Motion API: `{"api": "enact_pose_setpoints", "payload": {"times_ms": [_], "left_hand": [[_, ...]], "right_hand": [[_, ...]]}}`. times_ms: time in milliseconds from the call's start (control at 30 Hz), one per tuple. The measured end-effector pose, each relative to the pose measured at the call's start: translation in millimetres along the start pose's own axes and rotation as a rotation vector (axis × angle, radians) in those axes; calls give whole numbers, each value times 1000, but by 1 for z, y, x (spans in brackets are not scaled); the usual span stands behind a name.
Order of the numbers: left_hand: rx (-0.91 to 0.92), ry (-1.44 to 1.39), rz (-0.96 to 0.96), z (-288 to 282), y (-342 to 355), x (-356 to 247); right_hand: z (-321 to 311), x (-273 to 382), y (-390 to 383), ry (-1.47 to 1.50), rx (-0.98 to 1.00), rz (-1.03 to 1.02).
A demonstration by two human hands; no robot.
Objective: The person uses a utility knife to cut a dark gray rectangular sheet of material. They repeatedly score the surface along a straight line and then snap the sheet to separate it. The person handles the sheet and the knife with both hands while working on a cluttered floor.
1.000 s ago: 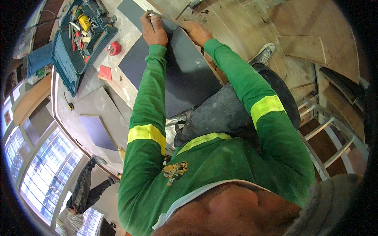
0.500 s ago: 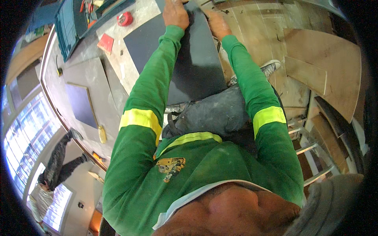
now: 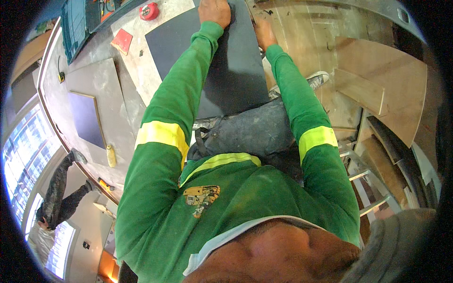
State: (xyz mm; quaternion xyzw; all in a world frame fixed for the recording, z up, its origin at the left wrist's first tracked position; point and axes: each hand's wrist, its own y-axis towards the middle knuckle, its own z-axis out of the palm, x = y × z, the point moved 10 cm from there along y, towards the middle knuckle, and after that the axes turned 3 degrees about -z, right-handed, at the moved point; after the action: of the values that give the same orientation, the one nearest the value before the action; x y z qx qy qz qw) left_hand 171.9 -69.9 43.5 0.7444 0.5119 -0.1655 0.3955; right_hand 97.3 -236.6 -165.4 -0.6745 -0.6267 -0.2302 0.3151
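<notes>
A large dark grey panel point(image 3: 236, 80) lies in front of me, its near end above my bent leg. My left hand point(image 3: 214, 13) rests at the panel's far part; its fingers run out past the top edge of the picture. Beside the panel's right long edge is my right hand point(image 3: 265, 35), its fingers hidden or blurred there. Under the panel's left side a pale board point(image 3: 137, 45) shows, with a red sanding sheet or card point(image 3: 121, 41) and a round red tape-like case point(image 3: 149, 11) on it.
A blue toolbox point(image 3: 75, 33) with tools stands at the far left. Left lie a smaller dark panel point(image 3: 87, 118), a yellow bottle point(image 3: 111, 155) and a yellow-handled tool point(image 3: 106, 185). Wooden sheets point(image 3: 377, 85) and a metal ladder point(image 3: 373, 188) are at right. Another person point(image 3: 59, 203) stands left.
The whole view has shifted slightly. My right hand has come a little nearer along the panel's right edge. My left hand stays at the panel's far part, its fingers now out of the picture.
</notes>
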Motion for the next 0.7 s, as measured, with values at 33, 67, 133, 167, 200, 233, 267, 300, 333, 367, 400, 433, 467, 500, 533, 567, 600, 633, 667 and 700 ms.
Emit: {"api": "enact_pose_setpoints", "payload": {"times_ms": [33, 67, 133, 167, 200, 233, 267, 300, 333, 367, 400, 433, 467, 500, 533, 567, 600, 633, 667, 700], "left_hand": [[-33, 75, 58, -5, -3, 5], [-32, 18, -18, -7, -2, 6], [-25, -101, -165, -7, -2, 7], [-2, -101, -190, -6, -1, 2], [23, -103, -214, -5, 1, -3], [51, -106, -237, -3, 1, -8], [33, -66, -224, -7, 0, -8], [15, -20, -214, -10, -4, -1], [4, 24, -206, -10, -7, 6], [12, 74, -217, -6, -6, 7], [2, 108, -184, 0, -7, 6], [-9, 144, -152, 5, -7, 7], [-18, 186, -125, 8, -13, 9], [0, 149, -140, 8, -17, 7], [18, 114, -155, 7, -15, 7], [29, 93, -175, 3, -14, 9], [19, 108, -170, 0, -14, 12], [15, 136, -159, 4, -15, 17], [4, 148, -153, 5, -14, 19], [-15, 134, -166, 6, -13, 18]], "right_hand": [[2, 5, -12, 19, 68, 76], [-1, -3, -25, 25, 123, 171], [-26, -13, -38, 10, 38, 223], [-43, -14, -46, -2, -7, 250], [-55, -17, -53, 26, -35, 310], [-69, -22, -60, 54, -65, 372], [-82, -3, -65, 64, -48, 340], [-93, 19, -67, 78, -28, 301], [-102, 54, -73, 68, 32, 189], [-109, 77, -76, -54, 53, 34], [-116, 98, -82, -178, 54, -121], [-114, 117, -78, -407, 36, -334], [-103, 127, -82, -558, 85, -434], [-94, 139, -90, -703, 118, -535], [-85, 140, -92, -774, 210, -520], [-73, 149, -93, -833, 303, -519], [-67, 164, -93, -930, 360, -516], [-61, 177, -93, -1011, 410, -515], [-56, 182, -99, -1110, 467, -510], [-50, 177, -115, -1033, 466, -558]]}}
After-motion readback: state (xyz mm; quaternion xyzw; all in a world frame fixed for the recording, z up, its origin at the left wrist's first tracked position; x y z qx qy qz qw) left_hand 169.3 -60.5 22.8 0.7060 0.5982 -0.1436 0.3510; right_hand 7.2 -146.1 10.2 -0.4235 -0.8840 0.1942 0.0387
